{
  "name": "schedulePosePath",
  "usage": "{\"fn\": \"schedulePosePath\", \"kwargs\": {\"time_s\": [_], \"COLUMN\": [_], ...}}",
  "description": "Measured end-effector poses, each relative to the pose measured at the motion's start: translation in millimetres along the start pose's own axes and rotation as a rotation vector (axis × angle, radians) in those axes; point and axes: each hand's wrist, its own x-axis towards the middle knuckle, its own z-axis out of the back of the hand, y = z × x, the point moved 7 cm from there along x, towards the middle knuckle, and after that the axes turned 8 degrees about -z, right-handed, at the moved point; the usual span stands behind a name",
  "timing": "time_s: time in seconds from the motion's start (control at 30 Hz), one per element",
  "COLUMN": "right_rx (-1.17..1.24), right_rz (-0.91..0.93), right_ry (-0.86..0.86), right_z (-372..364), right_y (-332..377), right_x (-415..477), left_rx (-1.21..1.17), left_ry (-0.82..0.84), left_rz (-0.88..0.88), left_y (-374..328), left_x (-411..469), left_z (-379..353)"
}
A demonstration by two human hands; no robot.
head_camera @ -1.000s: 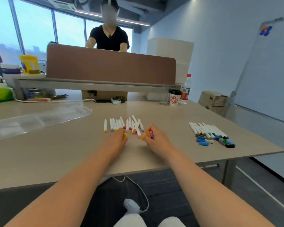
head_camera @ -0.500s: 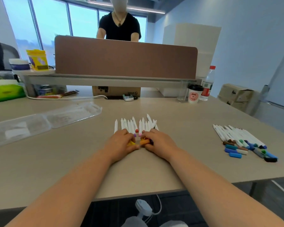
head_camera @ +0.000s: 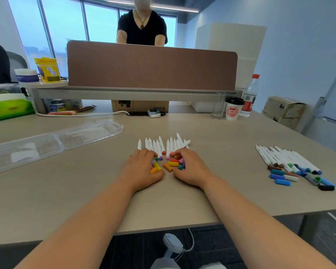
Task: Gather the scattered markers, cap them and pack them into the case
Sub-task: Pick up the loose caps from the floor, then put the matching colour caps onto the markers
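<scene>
On the table (head_camera: 70, 195), the left hand (head_camera: 142, 168) and right hand (head_camera: 192, 168) sit close together, fingers curled around loose caps (head_camera: 168, 167) (orange, yellow, green, pink). Just beyond lie white markers (head_camera: 159, 145); a second batch (head_camera: 285, 160) lies well right, the open clear case (head_camera: 56, 140) left. A paper cup (head_camera: 233, 111) and bottle (head_camera: 249, 96) stand before the brown partition (head_camera: 151, 65).

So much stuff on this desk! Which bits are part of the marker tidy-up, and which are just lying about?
Part of the job: middle markers, loose caps, right-side markers, clear case, left hand and right hand curled round caps.

Just lying about: paper cup, water bottle, green tissue box, cardboard box.
</scene>
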Motion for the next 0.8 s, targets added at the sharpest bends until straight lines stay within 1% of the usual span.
{"fn": "schedulePosePath", "kwargs": {"time_s": [0.17, 0.27, 0.37, 0.5, 0.57, 0.67, 0.8], "right_rx": [0.149, 0.193, 0.250, 0.258, 0.307, 0.370, 0.338], "right_rz": [-0.025, -0.065, -0.087, -0.118, -0.162, -0.199, -0.217], "right_ry": [0.004, -0.009, -0.081, -0.264, -0.321, -0.358, -0.385], "right_z": [4, 6, 10, 29, 40, 59, 84], "right_y": [-1, -5, -10, -21, -31, -52, -83], "right_x": [-2, -2, -2, 0, 1, 7, 12], "left_rx": [0.033, 0.030, 0.016, -0.054, -0.095, -0.118, -0.142], "left_ry": [-0.126, -0.152, -0.159, -0.183, -0.207, -0.210, -0.225], "left_rz": [-0.031, -0.035, -0.041, -0.044, -0.040, -0.053, -0.133], "left_y": [-6, -12, -19, -33, -43, -66, -104], "left_x": [0, 7, 16, 29, 41, 66, 98], "left_z": [12, 15, 14, 15, 16, 14, 7]}}
